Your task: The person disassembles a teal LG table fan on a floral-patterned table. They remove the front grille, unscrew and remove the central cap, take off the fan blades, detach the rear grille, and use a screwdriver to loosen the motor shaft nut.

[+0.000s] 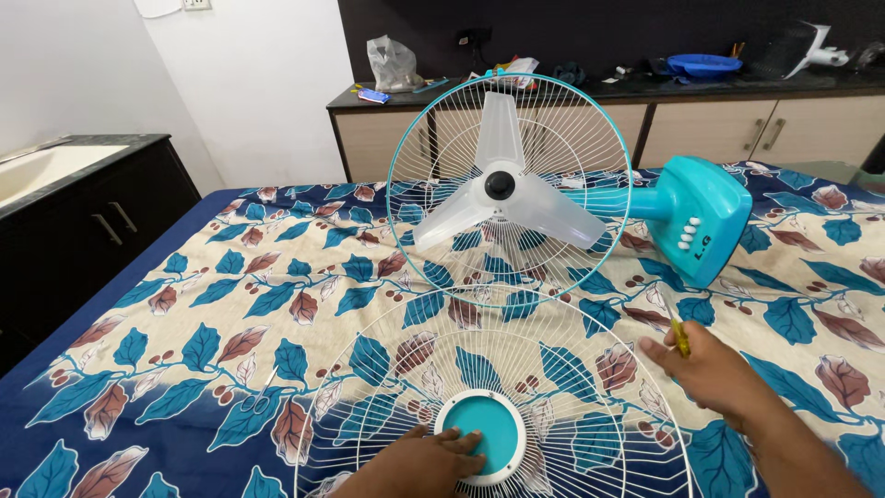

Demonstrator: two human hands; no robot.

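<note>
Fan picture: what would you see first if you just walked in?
First the fan, lying in the middle of the leaf-print bedsheet, with three clear blades and a teal base to the right. In front lies its loose front grille; the left hand presses on the grille's teal centre disc. The right hand holds a yellow-handled tool at the grille's right edge.

Front grille (553, 387) cut off by bottom edge, yellow tool (680, 337) mostly hidden, perhaps a screwdriver

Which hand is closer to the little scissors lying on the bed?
The left hand. It rests on the round teal centre of the front fan grille, right of the scissors. The right hand, holding a yellow tool, is far across the grille.
</note>
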